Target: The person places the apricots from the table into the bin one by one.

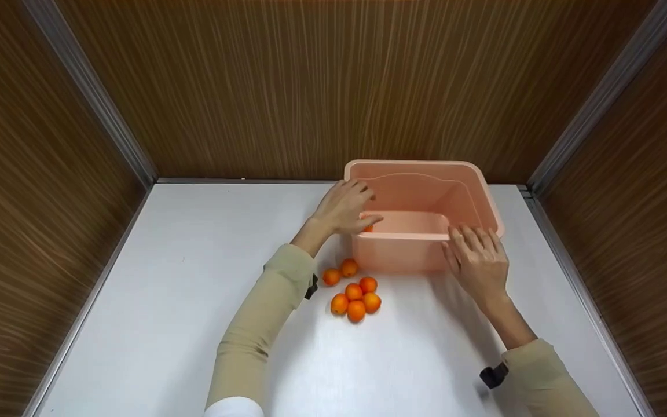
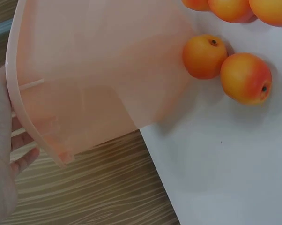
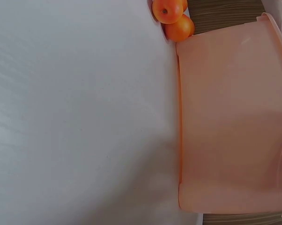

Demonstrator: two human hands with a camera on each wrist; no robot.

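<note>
Pink plastic tub [image 1: 420, 217] stands at the back of a white table [image 1: 194, 301], against the wood-grain wall [image 1: 310, 87], steadied by a person's two bare hands. From the head camera, the left hand [image 1: 344, 208] sits at the tub's left rim, thumb and fingers curled over the edge, with a speck of orange [image 1: 367, 228] showing beneath the thumb inside the tub; whether the hand pinches that fruit or only the rim cannot be told. The right hand [image 1: 477, 258] rests on the tub's near right corner, fingers fairly straight and laid flat over the rim, apparently bracing it so it does not slide. Six small oranges [image 1: 354, 292] lie clustered on the table just in front of the tub's left corner, within easy reach of the left hand. From the left wrist camera, the tub's translucent wall [image 2: 99, 70] fills the frame, fingertips [image 2: 19, 154] showing past its rim, and two of the oranges [image 2: 225, 68] lie just beside the wall, touching each other. From the right wrist camera, the tub's side [image 3: 230, 122] stands on the table, with two oranges [image 3: 171, 16] at its far corner; the right hand itself is out of this view.
</note>
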